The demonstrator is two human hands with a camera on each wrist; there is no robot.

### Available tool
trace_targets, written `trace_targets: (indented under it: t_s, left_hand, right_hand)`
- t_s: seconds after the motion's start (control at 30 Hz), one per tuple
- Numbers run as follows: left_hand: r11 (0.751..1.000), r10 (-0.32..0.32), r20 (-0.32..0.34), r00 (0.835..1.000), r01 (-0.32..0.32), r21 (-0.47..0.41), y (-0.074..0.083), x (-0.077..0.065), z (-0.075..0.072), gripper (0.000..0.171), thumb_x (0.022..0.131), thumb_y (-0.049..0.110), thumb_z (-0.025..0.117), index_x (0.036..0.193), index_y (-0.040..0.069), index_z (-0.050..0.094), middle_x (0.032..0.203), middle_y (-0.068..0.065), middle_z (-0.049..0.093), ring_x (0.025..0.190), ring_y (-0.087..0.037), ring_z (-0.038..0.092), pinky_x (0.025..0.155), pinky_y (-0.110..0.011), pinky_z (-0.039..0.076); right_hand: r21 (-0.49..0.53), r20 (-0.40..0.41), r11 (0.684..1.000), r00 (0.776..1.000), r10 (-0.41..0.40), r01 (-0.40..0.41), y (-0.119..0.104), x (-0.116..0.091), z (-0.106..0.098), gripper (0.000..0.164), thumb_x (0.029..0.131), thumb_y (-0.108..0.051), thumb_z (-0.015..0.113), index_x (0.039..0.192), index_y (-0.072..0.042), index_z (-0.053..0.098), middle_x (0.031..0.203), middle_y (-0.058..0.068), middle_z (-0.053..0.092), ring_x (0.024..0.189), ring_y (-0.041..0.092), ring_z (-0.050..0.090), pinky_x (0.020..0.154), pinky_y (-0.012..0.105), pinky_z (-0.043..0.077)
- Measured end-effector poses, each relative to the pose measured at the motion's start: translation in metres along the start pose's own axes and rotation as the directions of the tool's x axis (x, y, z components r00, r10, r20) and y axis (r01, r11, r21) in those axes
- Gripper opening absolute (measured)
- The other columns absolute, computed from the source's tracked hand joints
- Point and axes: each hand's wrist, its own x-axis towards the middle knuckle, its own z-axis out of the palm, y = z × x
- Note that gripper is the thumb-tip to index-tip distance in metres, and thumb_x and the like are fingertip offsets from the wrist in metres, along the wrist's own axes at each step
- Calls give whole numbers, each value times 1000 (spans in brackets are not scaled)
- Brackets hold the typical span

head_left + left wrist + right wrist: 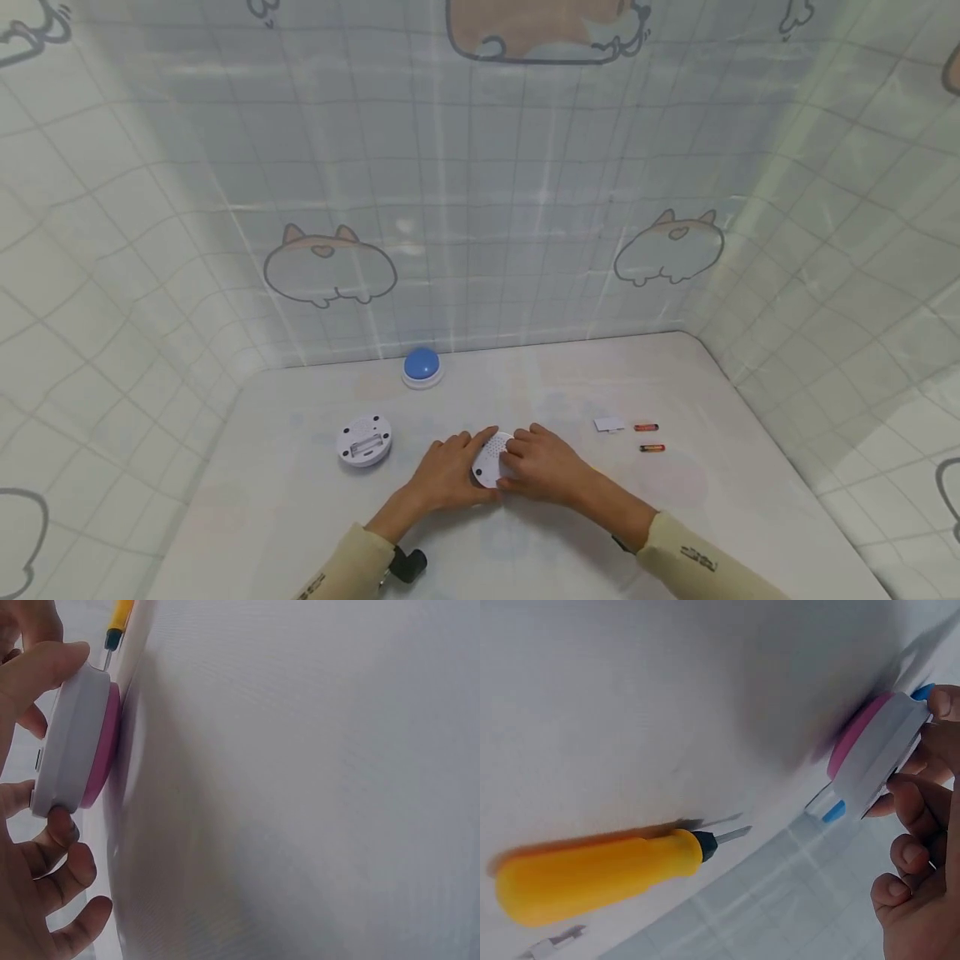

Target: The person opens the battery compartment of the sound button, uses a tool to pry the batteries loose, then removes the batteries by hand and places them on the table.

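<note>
A round white push button [490,460] with a pink dome lies dome down, its perforated base with dark feet facing up. My left hand [452,472] grips it by the left rim, thumb and finger on opposite edges of the white casing [75,742] in the left wrist view. From the right side my right hand [546,467] holds the rim and covers part of the base, its fingers bent at the casing [877,754]. Close to the button lies a yellow-handled screwdriver [600,877], its tip [107,658] pointing toward the casing in the left wrist view.
Left of the hands sits another upturned white button [364,440] with its battery slot exposed. A blue-domed button [422,365] stands by the back wall. To the right lie a small white cover [608,425] and two orange batteries [647,427]. Tiled curtain-like walls [495,208] surround the table.
</note>
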Motion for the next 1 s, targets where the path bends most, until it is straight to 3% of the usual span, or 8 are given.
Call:
trace_targets:
  t_s: [0.23, 0.7, 1.0]
  left_hand:
    - [1000, -6, 0, 1000, 6, -17, 0, -1, 0, 97, 74, 71, 74, 154, 30, 38, 112, 0, 61, 95, -15, 57, 83, -43, 45]
    - [1000, 9, -19, 1000, -9, 19, 2, 0, 2, 95, 74, 71, 73, 153, 28, 40, 104, 1, 60, 89, -14, 55, 79, -39, 44]
    - [999, 29, -29, 999, -28, 32, 2, 0, -1, 96, 74, 70, 75, 153, 28, 40, 101, 1, 59, 86, -13, 54, 76, -38, 43]
  right_hand:
    - [-36, -17, 998, 998, -55, 54, -2, 5, -2, 30, 87, -48, 73, 86, -19, 74, 78, -9, 66, 75, 10, 56, 66, 28, 37]
    - [-141, 134, 957, 963, -235, 253, -4, 12, -11, 19, 94, -39, 68, 88, -23, 77, 91, -8, 72, 80, 10, 59, 72, 26, 46]
    - [-141, 118, 943, 951, -285, 300, -1, 13, -13, 18, 94, -36, 68, 91, -22, 78, 89, -9, 72, 80, 10, 59, 80, 26, 51]
